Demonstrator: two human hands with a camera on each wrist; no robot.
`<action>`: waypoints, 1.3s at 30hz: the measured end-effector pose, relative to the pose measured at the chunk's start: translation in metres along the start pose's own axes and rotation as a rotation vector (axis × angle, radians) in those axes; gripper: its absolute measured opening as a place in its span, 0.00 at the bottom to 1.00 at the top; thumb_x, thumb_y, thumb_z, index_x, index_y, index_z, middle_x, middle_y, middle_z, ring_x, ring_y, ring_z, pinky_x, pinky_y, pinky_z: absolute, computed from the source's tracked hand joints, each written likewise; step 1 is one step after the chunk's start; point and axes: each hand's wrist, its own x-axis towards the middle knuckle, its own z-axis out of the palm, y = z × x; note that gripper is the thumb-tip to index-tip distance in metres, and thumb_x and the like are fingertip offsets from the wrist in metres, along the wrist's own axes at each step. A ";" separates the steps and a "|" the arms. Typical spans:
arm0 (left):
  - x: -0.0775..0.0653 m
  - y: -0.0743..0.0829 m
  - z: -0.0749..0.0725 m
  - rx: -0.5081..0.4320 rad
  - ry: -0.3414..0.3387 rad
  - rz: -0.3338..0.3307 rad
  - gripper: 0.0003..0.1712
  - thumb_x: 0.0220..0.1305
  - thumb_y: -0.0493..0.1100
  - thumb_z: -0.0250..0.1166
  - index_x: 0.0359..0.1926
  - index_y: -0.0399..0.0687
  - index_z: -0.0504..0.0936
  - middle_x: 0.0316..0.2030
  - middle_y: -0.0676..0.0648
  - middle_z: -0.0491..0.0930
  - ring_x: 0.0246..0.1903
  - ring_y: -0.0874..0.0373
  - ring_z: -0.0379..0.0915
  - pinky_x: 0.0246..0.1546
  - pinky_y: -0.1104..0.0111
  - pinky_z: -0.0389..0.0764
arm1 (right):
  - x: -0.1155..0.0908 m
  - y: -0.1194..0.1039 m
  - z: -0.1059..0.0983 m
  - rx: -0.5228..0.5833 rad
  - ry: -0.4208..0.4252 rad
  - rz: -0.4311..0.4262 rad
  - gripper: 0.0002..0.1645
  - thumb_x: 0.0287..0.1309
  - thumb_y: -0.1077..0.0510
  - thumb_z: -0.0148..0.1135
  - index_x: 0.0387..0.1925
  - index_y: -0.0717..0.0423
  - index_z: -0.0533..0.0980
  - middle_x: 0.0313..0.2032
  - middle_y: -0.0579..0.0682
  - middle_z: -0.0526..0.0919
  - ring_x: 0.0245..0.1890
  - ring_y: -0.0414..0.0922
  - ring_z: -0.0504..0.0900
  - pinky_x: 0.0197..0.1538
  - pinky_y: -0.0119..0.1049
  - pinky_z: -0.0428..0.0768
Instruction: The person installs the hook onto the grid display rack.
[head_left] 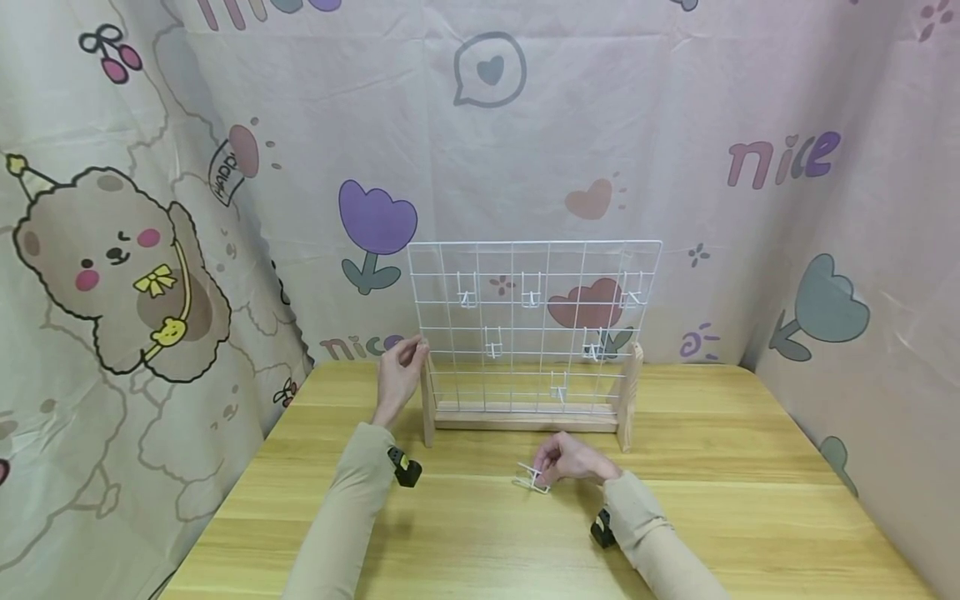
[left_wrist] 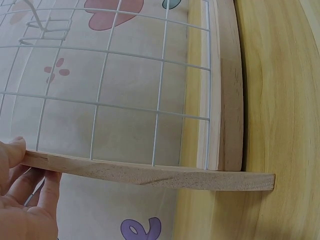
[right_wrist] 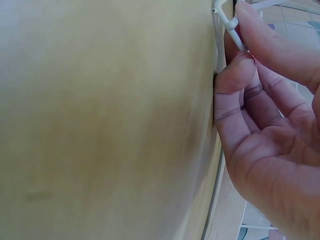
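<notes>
A white wire grid panel (head_left: 534, 242) stands in a pale wooden stand (head_left: 525, 423) on the table. At its left side, my left hand (head_left: 397, 382) pinches the top of the wooden upright (left_wrist: 150, 175) between thumb and fingers. My right hand (head_left: 576, 458) is low over the tabletop in front of the stand, with a white wire hook (head_left: 536, 480) between thumb and fingertips. In the right wrist view that hook (right_wrist: 230, 25) shows only in part, at the top edge.
Several similar white hooks (head_left: 492, 349) hang on the grid in staggered rows. The wood-grain table (head_left: 480, 542) extends forward and to both sides. A printed curtain (head_left: 487, 150) rises behind and at the left and right.
</notes>
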 end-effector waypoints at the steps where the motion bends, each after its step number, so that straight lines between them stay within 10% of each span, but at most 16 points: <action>1: 0.000 0.000 0.000 0.001 0.000 0.001 0.22 0.72 0.41 0.62 0.62 0.36 0.78 0.58 0.34 0.81 0.59 0.41 0.80 0.59 0.60 0.83 | 0.000 0.000 0.000 0.000 0.000 0.003 0.11 0.45 0.76 0.69 0.34 0.75 0.79 0.24 0.43 0.81 0.25 0.35 0.76 0.28 0.21 0.75; 39: 0.000 -0.002 0.000 0.012 0.019 0.033 0.21 0.72 0.41 0.62 0.61 0.35 0.79 0.56 0.32 0.82 0.57 0.40 0.81 0.56 0.61 0.85 | -0.002 -0.001 0.001 0.040 0.035 0.006 0.09 0.52 0.68 0.72 0.33 0.73 0.81 0.25 0.54 0.87 0.20 0.38 0.80 0.25 0.26 0.82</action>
